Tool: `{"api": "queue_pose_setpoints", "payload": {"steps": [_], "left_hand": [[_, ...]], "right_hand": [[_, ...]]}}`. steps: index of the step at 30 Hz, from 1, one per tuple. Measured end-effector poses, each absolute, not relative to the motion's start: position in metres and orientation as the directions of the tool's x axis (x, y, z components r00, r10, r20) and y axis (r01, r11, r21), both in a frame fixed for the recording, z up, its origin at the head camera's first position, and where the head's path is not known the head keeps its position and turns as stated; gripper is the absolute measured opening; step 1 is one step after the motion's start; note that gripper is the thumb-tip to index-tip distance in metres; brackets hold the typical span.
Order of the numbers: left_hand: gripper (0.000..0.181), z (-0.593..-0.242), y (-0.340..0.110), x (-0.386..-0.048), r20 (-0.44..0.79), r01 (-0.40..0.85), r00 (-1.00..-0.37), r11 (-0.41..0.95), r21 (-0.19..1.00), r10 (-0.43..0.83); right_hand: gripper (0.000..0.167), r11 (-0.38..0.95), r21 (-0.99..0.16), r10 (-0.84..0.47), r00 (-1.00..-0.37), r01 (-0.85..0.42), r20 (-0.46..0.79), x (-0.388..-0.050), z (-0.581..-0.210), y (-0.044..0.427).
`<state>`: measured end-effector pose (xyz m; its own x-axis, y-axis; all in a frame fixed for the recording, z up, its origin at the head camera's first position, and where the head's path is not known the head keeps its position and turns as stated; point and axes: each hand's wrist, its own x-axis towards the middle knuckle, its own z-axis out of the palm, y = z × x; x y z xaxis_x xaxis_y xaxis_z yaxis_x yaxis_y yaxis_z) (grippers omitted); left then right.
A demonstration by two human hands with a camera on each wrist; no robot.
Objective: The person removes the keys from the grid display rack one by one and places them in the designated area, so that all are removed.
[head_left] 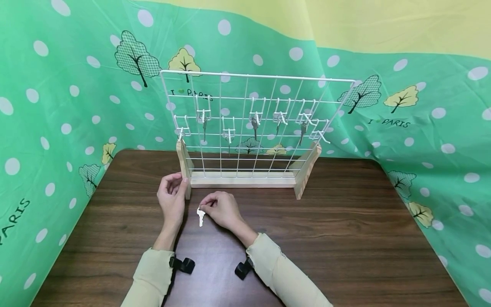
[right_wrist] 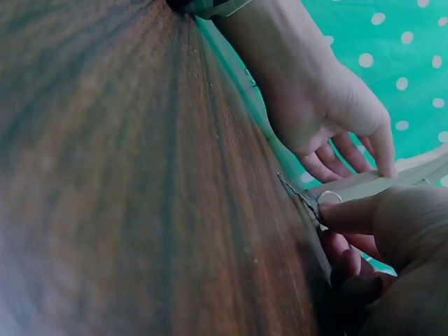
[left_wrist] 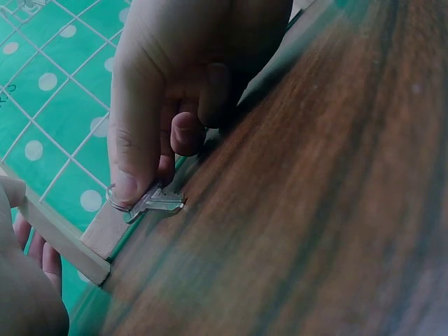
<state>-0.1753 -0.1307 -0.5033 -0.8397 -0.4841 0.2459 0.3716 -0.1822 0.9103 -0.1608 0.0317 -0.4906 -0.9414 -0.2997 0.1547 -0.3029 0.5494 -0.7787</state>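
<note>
My right hand [head_left: 223,209] pinches the ring of a silver key [head_left: 201,216] between thumb and fingers, just above the table in front of the rack's left end. The key [left_wrist: 159,203] and its ring show in the left wrist view; in the right wrist view the key [right_wrist: 299,194] points away from the fingertips. My left hand [head_left: 172,200] holds the left wooden leg [head_left: 184,166] of the white wire rack [head_left: 253,147], thumb on the near side and fingers around behind it. Several white hooks hang on the grid, some with keys [head_left: 255,123].
The rack stands at the back of the dark wooden table [head_left: 345,238], its right wooden leg [head_left: 308,170] at the other end. A green curtain [head_left: 441,140] with dots and trees surrounds the table. Black straps with small devices [head_left: 188,265] sit on both wrists.
</note>
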Motion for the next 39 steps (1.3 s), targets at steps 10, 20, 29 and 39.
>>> {"api": "queue_pose_setpoints", "payload": {"steps": [10,20,29,39], "left_hand": [[0.025,-0.503,-0.13,-0.174,0.248,0.379,-0.839,-0.193,0.905,-0.483],[0.024,-0.502,-0.13,-0.175,0.25,0.383,-0.84,-0.199,0.902,-0.482],[0.025,-0.502,-0.131,-0.174,0.254,0.388,-0.837,-0.198,0.9,-0.485],[0.026,-0.502,-0.131,-0.175,0.261,0.395,-0.838,-0.203,0.896,-0.48]], "right_hand": [[0.007,0.636,-0.703,-0.265,-0.946,-0.318,0.188,-0.157,-0.493,0.027],[0.007,0.61,-0.679,-0.283,-0.913,-0.408,0.294,-0.165,-0.511,0.031],[0.006,0.566,-0.757,-0.327,-0.932,-0.326,0.157,-0.163,-0.491,0.033],[0.011,0.51,-0.802,-0.34,-0.929,-0.312,0.146,-0.167,-0.492,0.038]]}}
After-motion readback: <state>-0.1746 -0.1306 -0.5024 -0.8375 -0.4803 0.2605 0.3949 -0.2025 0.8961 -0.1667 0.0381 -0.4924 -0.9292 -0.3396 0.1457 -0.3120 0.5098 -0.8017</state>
